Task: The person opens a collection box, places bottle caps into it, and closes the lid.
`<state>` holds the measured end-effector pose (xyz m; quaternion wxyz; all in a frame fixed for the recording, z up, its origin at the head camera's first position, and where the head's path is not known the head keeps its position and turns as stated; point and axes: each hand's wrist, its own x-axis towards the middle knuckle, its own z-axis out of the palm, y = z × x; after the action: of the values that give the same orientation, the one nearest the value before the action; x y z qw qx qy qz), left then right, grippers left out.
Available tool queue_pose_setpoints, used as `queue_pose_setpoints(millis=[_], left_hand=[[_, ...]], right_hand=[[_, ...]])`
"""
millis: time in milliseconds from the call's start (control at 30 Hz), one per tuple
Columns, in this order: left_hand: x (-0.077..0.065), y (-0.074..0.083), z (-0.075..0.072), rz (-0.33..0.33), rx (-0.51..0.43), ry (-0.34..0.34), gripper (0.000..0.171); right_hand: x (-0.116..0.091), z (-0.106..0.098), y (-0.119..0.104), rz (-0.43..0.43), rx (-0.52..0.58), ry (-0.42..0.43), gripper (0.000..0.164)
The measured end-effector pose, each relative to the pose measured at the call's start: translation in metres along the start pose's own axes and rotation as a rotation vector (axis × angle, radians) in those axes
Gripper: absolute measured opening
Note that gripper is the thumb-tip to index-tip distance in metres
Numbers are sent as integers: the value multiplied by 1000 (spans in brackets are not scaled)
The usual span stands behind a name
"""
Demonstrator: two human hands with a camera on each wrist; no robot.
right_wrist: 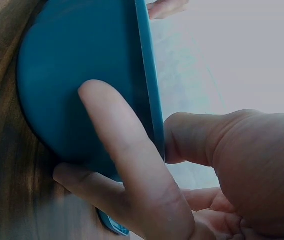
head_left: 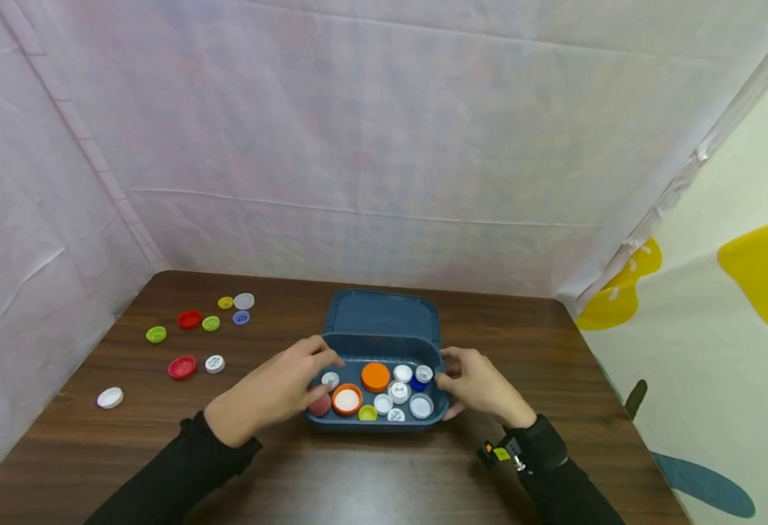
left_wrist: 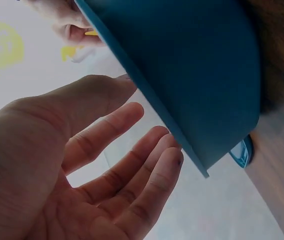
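Observation:
A dark blue plastic box [head_left: 384, 426] stands on the table, its lid [head_left: 384, 315] folded back behind it. Inside lie several bottle caps, among them an orange cap [head_left: 375, 377], a white-centred orange cap [head_left: 347, 399] and a yellow cap [head_left: 367, 413]. My left hand [head_left: 285, 383] hovers over the box's left end, thumb and fingers apart and loosely bent; the left wrist view shows its thumb [left_wrist: 99, 95] reaching past the rim. With thumb at the rim and fingers [right_wrist: 127, 135] against the outer wall, my right hand [head_left: 482, 383] grips the right end.
Left on the brown wooden table [head_left: 239, 481] are scattered caps: a red cap [head_left: 182, 367], a white cap [head_left: 110, 397], a green cap [head_left: 156, 335], a blue cap [head_left: 241, 318] and others. White cloth [head_left: 384, 146] hangs behind the table and along its left side.

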<state>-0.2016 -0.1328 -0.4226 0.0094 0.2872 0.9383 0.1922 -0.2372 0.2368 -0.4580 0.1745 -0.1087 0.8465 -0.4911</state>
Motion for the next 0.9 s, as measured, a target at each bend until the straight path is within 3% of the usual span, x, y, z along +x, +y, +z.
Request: queue_pose_setpoints(millis=[233,433,667,900], left_hand=[[-2,-5,-9,9,41,47,35],[-8,-21,-19,-40,60,105,37],[-33,-64,-28,-111,89,196,41],[-70,-113,-38,-269,130,185,48]], right_hand=[[0,1,2,18,1,15,59],[0,1,2,29,4,26,59],[1,1,2,39,3,19,60],[1,0,0,37,1,20,59]])
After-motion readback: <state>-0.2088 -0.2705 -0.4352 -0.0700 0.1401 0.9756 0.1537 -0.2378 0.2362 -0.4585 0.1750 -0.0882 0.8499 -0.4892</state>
